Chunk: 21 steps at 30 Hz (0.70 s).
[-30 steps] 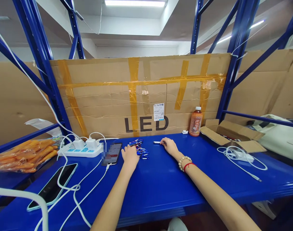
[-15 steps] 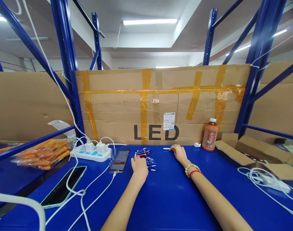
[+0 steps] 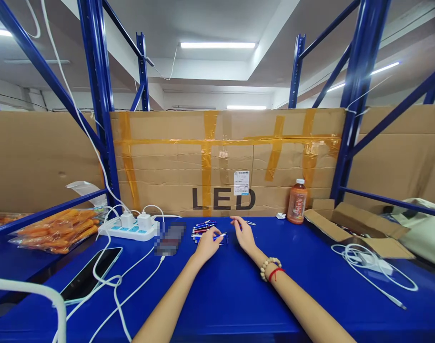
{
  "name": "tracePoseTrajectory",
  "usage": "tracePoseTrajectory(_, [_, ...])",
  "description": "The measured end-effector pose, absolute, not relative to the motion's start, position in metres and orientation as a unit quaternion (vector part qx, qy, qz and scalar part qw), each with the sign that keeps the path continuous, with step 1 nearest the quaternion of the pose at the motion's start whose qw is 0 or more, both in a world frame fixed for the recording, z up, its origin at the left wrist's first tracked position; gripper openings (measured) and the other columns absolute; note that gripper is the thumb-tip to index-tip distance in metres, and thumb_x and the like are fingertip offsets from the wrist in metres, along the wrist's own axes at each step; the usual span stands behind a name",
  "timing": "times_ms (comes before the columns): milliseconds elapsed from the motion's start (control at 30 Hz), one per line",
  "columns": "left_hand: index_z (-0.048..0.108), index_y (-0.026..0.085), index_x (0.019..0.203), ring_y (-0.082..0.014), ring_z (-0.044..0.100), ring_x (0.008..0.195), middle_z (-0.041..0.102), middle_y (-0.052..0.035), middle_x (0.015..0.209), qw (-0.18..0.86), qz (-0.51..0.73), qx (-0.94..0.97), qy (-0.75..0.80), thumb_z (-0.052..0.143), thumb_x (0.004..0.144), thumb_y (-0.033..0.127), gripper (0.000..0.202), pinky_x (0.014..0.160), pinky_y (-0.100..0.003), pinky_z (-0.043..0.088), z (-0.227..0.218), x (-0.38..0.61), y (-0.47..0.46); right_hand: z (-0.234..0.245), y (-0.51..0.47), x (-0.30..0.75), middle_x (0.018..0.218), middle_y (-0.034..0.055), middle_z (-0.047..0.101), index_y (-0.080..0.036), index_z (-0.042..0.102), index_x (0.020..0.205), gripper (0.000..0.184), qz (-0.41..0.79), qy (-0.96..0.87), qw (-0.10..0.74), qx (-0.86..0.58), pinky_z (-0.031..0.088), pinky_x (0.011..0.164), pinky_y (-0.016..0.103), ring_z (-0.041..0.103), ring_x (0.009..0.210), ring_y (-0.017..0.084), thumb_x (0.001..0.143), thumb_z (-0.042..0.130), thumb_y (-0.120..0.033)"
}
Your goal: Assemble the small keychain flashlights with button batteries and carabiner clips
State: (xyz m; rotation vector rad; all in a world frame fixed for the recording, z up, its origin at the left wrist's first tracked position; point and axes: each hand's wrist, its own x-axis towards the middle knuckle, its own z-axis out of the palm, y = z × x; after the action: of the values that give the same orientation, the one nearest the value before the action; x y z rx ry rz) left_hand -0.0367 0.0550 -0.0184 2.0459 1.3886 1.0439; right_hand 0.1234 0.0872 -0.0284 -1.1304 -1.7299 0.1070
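My left hand [image 3: 207,246] is closed at the fingertips on a slim blue and silver pen-like piece [image 3: 221,236], which points up to the right. Just beyond that hand lies a small heap of shiny blue and red pen-like pieces [image 3: 202,227], partly hidden by my fingers. My right hand [image 3: 244,234], wearing a bead bracelet and a red cord at the wrist, hovers to the right with its fingers loosely stretched and nothing visible in them. Behind its fingers, another slim silver-blue piece [image 3: 251,223] rests on the blue tabletop [image 3: 231,300].
Left: a phone [image 3: 92,275], a blurred second phone [image 3: 171,238], a power strip [image 3: 131,231] with white cables and bagged orange items [image 3: 58,231]. Right: a bottle [image 3: 297,202], an open carton [image 3: 378,224] and a coiled cable [image 3: 353,257]. A cardboard wall [image 3: 167,164] closes the back.
My left hand has turned and come up from the heap with a blue pen-like piece. My right hand has drawn back from the single piece and moved left. The view has shifted slightly.
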Motion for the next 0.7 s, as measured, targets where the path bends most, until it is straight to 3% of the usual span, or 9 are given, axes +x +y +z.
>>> tracePoseTrajectory(100, [0.058,0.013,0.097,-0.0178,0.057,0.093,0.060,-0.0061,0.102,0.234,0.413,0.739,0.479,0.053,0.086,0.029,0.020,0.083,-0.039,0.047,-0.018,-0.040,0.057,-0.026,0.072,0.113,0.099,0.0087,0.064,-0.017,0.055,0.111,0.043,0.064,-0.718,0.530,-0.447,0.047,0.079,0.030,0.060,0.090,0.017,0.094,0.019,-0.033])
tracePoseTrajectory(233, [0.057,0.013,0.100,-0.0169,0.058,0.089,0.060,-0.0059,0.100,0.263,0.455,0.718,0.457,0.051,0.087,0.030,0.022,0.079,-0.038,0.049,-0.023,-0.035,0.058,-0.020,0.055,0.105,0.099,0.0064,0.065,-0.020,0.062,0.102,0.036,0.074,-0.766,0.496,-0.403,0.043,0.085,0.031,0.059,0.094,0.018,0.093,0.029,-0.033])
tracePoseTrajectory(367, [0.055,0.012,0.104,-0.0148,0.060,0.081,0.060,-0.0056,0.097,0.294,0.497,0.680,0.451,0.049,0.088,0.032,0.026,0.071,-0.034,0.051,-0.033,-0.028,0.061,-0.018,0.050,0.101,0.098,0.0051,0.067,-0.021,0.063,0.098,0.030,0.086,-0.811,0.443,-0.371,0.044,0.079,0.029,0.060,0.089,0.019,0.091,0.036,-0.031])
tracePoseTrajectory(567, [0.053,0.012,0.106,-0.0127,0.059,0.073,0.060,-0.0044,0.091,0.283,0.540,0.660,0.439,0.046,0.089,0.033,0.027,0.066,-0.031,0.051,-0.034,-0.027,0.062,-0.019,0.058,0.103,0.074,0.0060,0.065,-0.017,0.064,0.072,0.041,0.085,-0.822,0.432,-0.361,0.043,0.066,0.027,0.058,0.068,0.017,0.093,0.032,-0.034])
tracePoseTrajectory(700, [0.054,0.013,0.105,-0.0147,0.059,0.080,0.060,-0.0053,0.095,0.249,0.545,0.677,0.427,0.048,0.088,0.031,0.026,0.072,-0.034,0.051,-0.029,-0.030,0.063,-0.021,0.068,0.106,0.080,0.0056,0.065,-0.017,0.065,0.080,0.033,0.093,-0.822,0.447,-0.340,0.044,0.071,0.027,0.058,0.074,0.016,0.092,0.037,-0.031])
